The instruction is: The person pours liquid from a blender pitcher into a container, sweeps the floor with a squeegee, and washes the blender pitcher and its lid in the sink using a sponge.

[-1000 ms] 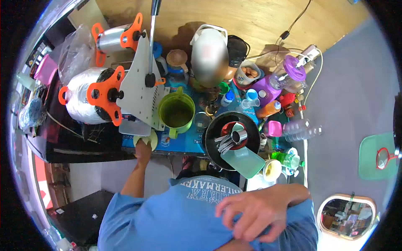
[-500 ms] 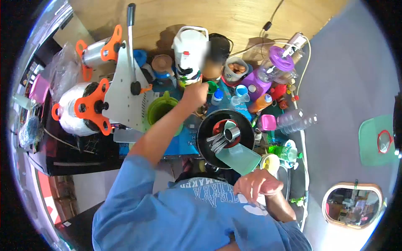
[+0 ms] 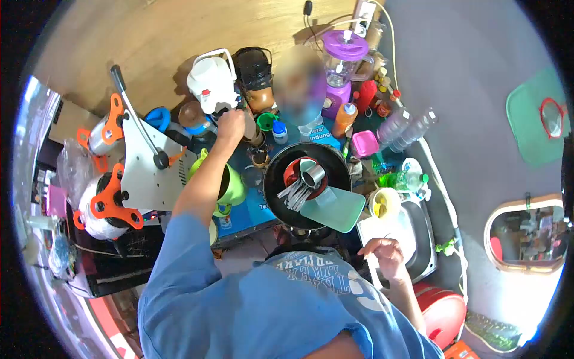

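Observation:
My left hand (image 3: pixel 232 124) is reached out over the counter with its fingers closed, at the lower front of a white lidded jug (image 3: pixel 210 82). What the fingers grip is hidden. Right of it stand a green cup (image 3: pixel 266 122) and a small bottle with a blue cap (image 3: pixel 280 131). My right hand (image 3: pixel 385 256) is held near my body, in front of the sink (image 3: pixel 426 239), with fingers curled. A narrow white strip (image 3: pixel 375 270) shows just under these fingers; I cannot tell what it is.
A black wok (image 3: pixel 276 206) holds cutlery, a metal cup and a green translucent lid (image 3: pixel 335 209). The lime green pitcher (image 3: pixel 237 190) stands under my left forearm. A purple blender (image 3: pixel 345 45), bottles and a pink box (image 3: pixel 365 143) crowd the right; a lever machine (image 3: pixel 152 161) stands left.
The view has shifted and turned. My left hand has gone from beside the green cup to the jug's front. My right hand has moved off my shirt toward the sink.

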`<state>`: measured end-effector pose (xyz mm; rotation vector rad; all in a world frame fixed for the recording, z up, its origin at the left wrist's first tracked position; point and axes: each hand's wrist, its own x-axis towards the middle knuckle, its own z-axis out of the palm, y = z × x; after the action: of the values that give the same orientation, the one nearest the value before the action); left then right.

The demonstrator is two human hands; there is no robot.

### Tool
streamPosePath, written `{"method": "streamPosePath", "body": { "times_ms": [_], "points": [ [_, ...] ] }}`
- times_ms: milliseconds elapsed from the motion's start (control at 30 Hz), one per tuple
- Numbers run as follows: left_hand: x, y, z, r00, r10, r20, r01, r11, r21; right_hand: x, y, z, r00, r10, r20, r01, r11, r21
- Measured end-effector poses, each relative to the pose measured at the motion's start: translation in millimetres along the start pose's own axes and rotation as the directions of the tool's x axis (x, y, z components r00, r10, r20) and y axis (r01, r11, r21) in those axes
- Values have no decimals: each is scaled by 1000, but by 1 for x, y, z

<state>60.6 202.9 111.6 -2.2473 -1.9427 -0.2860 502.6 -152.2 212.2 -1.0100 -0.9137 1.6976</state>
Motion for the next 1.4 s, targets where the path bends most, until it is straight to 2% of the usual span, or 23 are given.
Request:
{"method": "streamPosePath", "body": {
  "times_ms": [133, 200, 233, 300, 367, 400, 433, 500, 533, 567, 633, 700, 833, 900, 967, 1000, 1033, 1067, 1100, 1167, 1233, 1300, 1400],
  "points": [
    [-32, 18, -81, 995, 23, -95, -16, 997, 71, 10, -11, -3, 998, -6, 55, 13, 992, -127],
    [-52, 34, -122, 938, 68, -340, -95, 993, -64, 21, -29, 3, 992, 42, 117, -7, 959, -283],
    [-61, 41, -143, 936, 68, -345, -94, 994, -57, 30, -38, 6, 992, 37, 124, -1, 960, -280],
    [-77, 61, -181, 797, 197, -571, -312, 944, -108, 50, -55, 14, 967, -94, 236, 238, 663, -710],
    [-89, 86, -211, 644, 334, -689, -457, 889, 4, 75, -82, 27, 857, -367, 363, 495, 386, -779],
    [-101, 99, -218, 695, 296, -655, -468, 878, -99, 84, -96, 35, 846, -436, 308, 478, 364, -799],
    [-104, 114, -224, 569, 387, -726, -572, 820, -12, 93, -108, 45, 825, -501, 260, 467, 346, -814],
    [-111, 142, -227, 474, 443, -761, -741, 668, -73, 111, -124, 55, 639, -688, 344, 482, 9, -876],
    [-115, 154, -225, 439, 483, -758, -795, 602, -77, 116, -129, 58, 661, -659, 358, 413, -79, -907],
    [-119, 164, -218, 400, 521, -754, -823, 566, -46, 120, -128, 57, 679, -651, 339, 371, -94, -924],
    [-129, 183, -214, 444, 518, -731, -841, 522, -141, 123, -120, 48, 948, -293, 121, 232, 380, -896],
    [-138, 194, -197, 468, 545, -696, -849, 496, -183, 137, -68, -6, 989, -98, 113, 147, 507, -850],
    [-143, 191, -160, 569, 607, -555, -822, 406, -399, 118, -53, 3, 997, -62, 44, 64, 368, -927],
    [-126, 163, -179, 755, 371, -541, -654, 355, -669, 111, -53, -7, 996, -84, 35, 61, 338, -939],
    [-99, 120, -169, 892, -185, -413, -271, 514, -814, 99, -59, -12, 990, -61, -128, -94, 396, -914],
    [-78, 89, -179, 892, -423, -158, 7, 363, -932, 94, -57, -19, 990, -63, -126, -91, 393, -915],
    [-52, 52, -151, 752, -652, -91, 191, 349, -917, 87, -54, -28, 978, -83, -191, -124, 504, -855],
    [-16, -11, -68, 612, -783, -109, 79, 198, -977, 79, -51, -35, 962, -95, -257, -148, 609, -779],
    [5, -48, -40, 370, -923, -110, 92, 154, -984, 72, -46, -41, 962, -100, -254, -143, 606, -782],
    [15, -92, -39, 264, -964, 12, 183, 37, -982, 59, -38, -53, 929, -227, -294, -41, 724, -688],
    [22, -104, -59, -14, -981, 194, 57, -195, -979, 40, -52, -56, 895, -97, -435, -310, 565, -764],
    [27, -137, -20, -93, -964, 248, 108, -258, -960, 25, -47, -62, 897, -105, -430, -311, 543, -780],
    [35, -206, 76, -76, -969, 234, 341, -246, -907, 6, -27, -66, 802, -138, -582, -248, 809, -533]
  ]
}}
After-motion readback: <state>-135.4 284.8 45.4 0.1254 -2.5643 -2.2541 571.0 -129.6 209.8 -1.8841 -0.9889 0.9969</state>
